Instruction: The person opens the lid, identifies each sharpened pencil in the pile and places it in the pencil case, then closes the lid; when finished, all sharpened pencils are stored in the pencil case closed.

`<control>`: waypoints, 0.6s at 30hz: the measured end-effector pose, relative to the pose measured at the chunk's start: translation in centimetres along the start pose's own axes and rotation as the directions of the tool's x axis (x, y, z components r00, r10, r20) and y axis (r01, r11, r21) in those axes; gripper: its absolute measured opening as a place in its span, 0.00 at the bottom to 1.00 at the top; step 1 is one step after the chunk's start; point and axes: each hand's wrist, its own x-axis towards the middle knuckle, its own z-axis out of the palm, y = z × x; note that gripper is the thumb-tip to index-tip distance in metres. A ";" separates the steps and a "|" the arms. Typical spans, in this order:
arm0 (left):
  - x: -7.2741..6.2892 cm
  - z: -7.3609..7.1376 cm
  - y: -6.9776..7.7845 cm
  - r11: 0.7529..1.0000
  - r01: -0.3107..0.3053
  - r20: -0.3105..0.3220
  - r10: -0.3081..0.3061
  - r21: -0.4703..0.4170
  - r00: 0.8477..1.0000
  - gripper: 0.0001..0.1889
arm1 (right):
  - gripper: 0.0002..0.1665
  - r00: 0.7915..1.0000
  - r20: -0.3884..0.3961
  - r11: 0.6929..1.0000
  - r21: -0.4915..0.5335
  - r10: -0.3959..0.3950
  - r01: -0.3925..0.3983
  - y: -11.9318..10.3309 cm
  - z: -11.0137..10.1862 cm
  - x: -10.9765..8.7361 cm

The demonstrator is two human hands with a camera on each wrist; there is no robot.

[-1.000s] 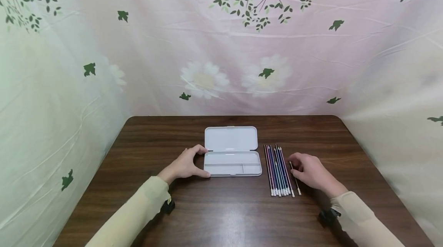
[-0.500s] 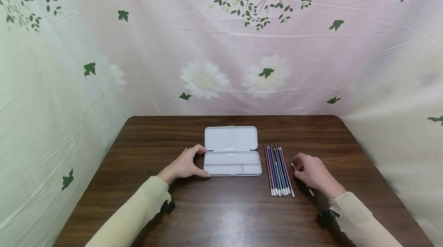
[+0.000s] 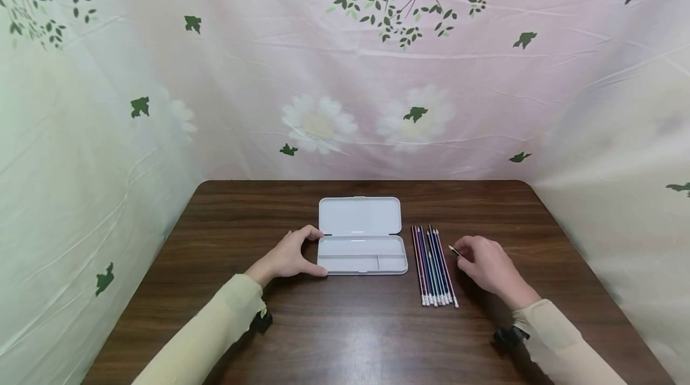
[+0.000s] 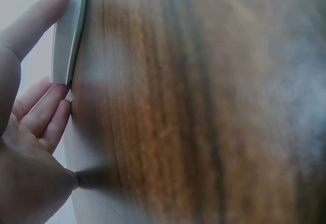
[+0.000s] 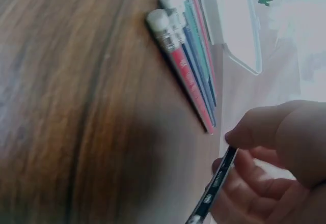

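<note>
A white pencil case (image 3: 361, 245) lies with its lid (image 3: 360, 216) folded back on the table. At its left end, my left hand (image 3: 287, 256) holds it, thumb at the front corner and fingers near the hinge; the left wrist view shows the thumb against the case's wall (image 4: 68, 35). My right hand (image 3: 493, 265) pinches a dark pencil (image 5: 214, 186) between thumb and fingers, its sharpened tip sticking out leftward in the head view. Most of that pencil is hidden by the hand there. Several pencils (image 3: 431, 271) lie side by side between the case and this hand, white erasers toward me.
The brown wooden table (image 3: 345, 337) carries all of this. A pale printed cloth (image 3: 356, 73) with birds and flowers hangs behind it and along both sides. Dark wrist cameras (image 3: 509, 337) sit under both sleeves.
My right hand has drawn one pencil away from the row and turned it, its eraser end swinging right under the palm. The left hand and the case have stayed in place.
</note>
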 end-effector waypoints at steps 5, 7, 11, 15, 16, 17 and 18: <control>0.0 0.0 0.0 1.000 0.000 -0.002 0.000 -0.009 1.000 0.42 | 0.11 0.986 -0.082 0.988 0.037 -0.145 0.148 -0.4 0.4 0.3; 0.0 0.0 0.0 1.000 0.003 -0.002 -0.003 -0.011 1.000 0.42 | 0.11 0.977 -0.096 0.979 0.044 -0.192 0.197 -0.7 0.6 0.4; 0.0 0.1 0.0 1.000 0.000 -0.006 0.000 -0.019 1.000 0.42 | 0.12 0.965 -0.094 0.966 0.062 -0.245 0.251 -1.5 0.9 0.8; -0.1 0.1 0.0 1.000 -0.003 -0.009 0.002 -0.017 1.000 0.42 | 0.12 0.959 -0.088 0.957 0.080 -0.271 0.278 -2.7 1.2 1.5; 0.0 0.1 0.0 1.000 -0.003 -0.009 0.003 -0.015 1.000 0.42 | 0.11 0.956 -0.091 0.954 0.086 -0.281 0.288 -3.1 1.3 1.7; 0.0 0.1 0.0 1.000 -0.008 -0.012 0.007 -0.012 1.000 0.42 | 0.11 0.952 -0.096 0.949 0.092 -0.292 0.301 -3.5 1.4 1.9; 0.0 0.1 -0.1 1.000 -0.011 -0.014 0.011 -0.011 1.000 0.42 | 0.11 0.947 -0.100 0.944 0.101 -0.304 0.314 -3.9 1.6 2.1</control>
